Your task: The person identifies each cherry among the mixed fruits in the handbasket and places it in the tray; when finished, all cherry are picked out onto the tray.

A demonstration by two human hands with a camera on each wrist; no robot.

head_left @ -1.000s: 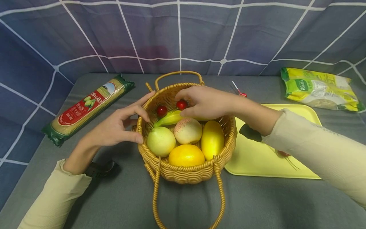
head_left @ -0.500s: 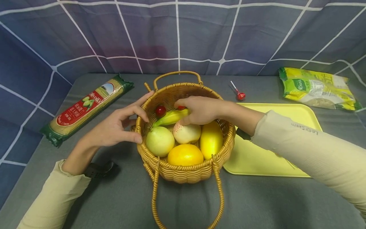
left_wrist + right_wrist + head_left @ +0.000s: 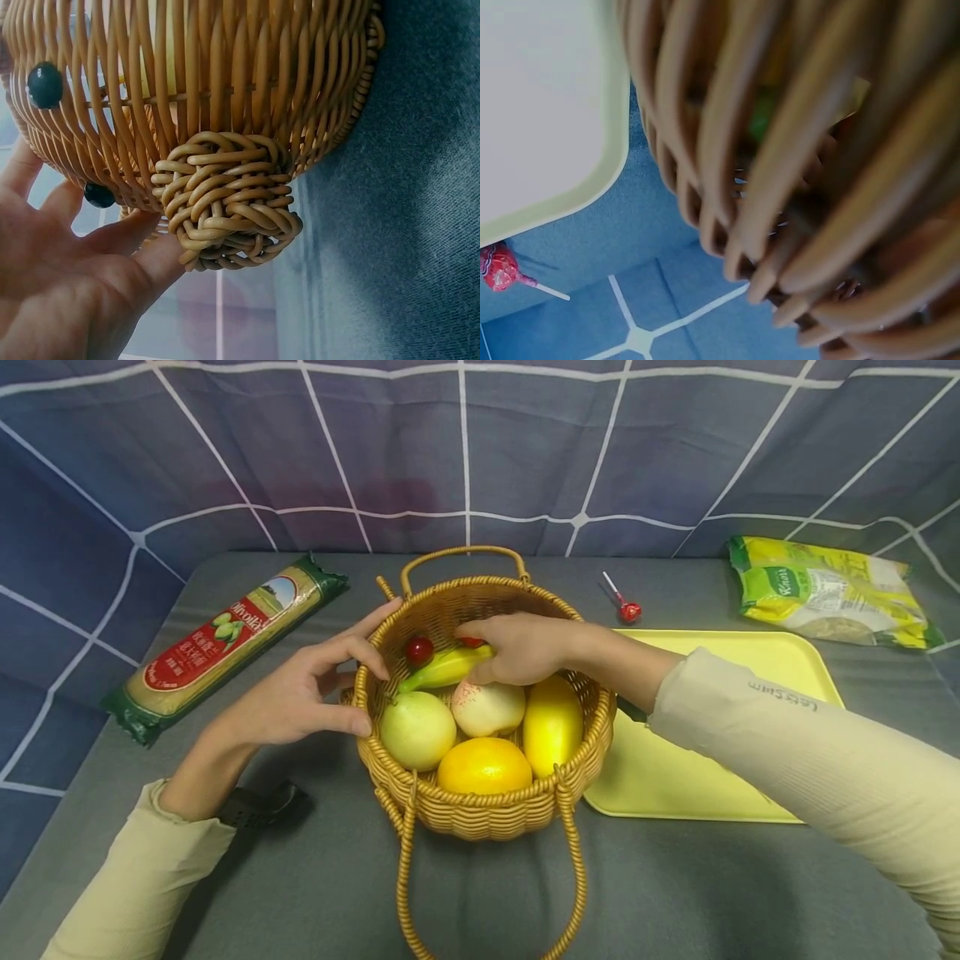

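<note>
In the centre of the frame we see the wicker basket (image 3: pixel 480 820), which stands upright on the grey counter (image 3: pixel 315 881). The left hand (image 3: pixel 311 689) rests on its left rim, with the fingers spread and lightly bent and the thumb apart from them. The right hand (image 3: pixel 528 647) reaches inside the basket and pinches the right part of the banana (image 3: pixel 442 670), the thumb on the near side and the fingers on the far side; its fingertips are partly hidden from us.

In the basket we also find a dark red fruit (image 3: pixel 419 651), a peach (image 3: pixel 491 712) just below the right hand, a green pear (image 3: pixel 417 731), a long yellow fruit (image 3: pixel 553 727) and a lemon (image 3: pixel 484 766). At the right of the frame lies a yellow tray (image 3: pixel 675 781), partly covered by the sleeve, and above it a red lollipop (image 3: pixel 629 612). We notice a pasta packet (image 3: pixel 225 647) at the upper left and a Knorr bag (image 3: pixel 828 597) at the upper right. From the left wrist we see a woven knob (image 3: pixel 229 199) on the basket wall.
</note>
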